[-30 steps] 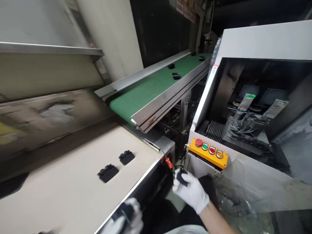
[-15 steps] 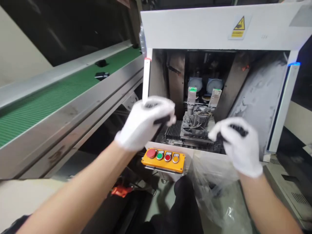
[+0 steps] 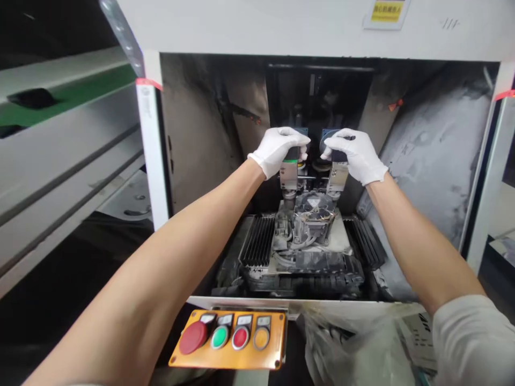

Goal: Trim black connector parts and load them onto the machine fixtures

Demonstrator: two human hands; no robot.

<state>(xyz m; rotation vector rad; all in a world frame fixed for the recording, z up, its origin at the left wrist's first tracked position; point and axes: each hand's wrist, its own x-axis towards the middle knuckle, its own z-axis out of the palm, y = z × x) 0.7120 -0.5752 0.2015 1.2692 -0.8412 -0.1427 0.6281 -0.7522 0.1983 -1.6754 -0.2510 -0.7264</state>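
Both my arms reach into the open front of a white machine housing (image 3: pixel 153 134). My left hand (image 3: pixel 277 149), in a white glove, curls over the top of the left metal fixture (image 3: pixel 288 177) and pinches a small black part (image 3: pixel 292 155) against it. My right hand (image 3: pixel 356 154), also gloved, rests on the right metal fixture (image 3: pixel 337 179) with another small black part (image 3: pixel 338 155) under its fingers. The two fixtures stand side by side at the back, above a dusty grey mechanism (image 3: pixel 309 236) with cables.
An orange button box (image 3: pixel 229 340) with red, green, red and yellow buttons sits at the machine's front edge. A conveyor with a green belt (image 3: pixel 80 94) runs along the left. Crumpled clear plastic (image 3: pixel 354 348) hangs at the lower right. Black ribbed grilles (image 3: pixel 257 241) flank the mechanism.
My view turned from the conveyor and table to the machine. Both hands, each carrying a black part, moved forward into the enclosure onto the two fixtures.
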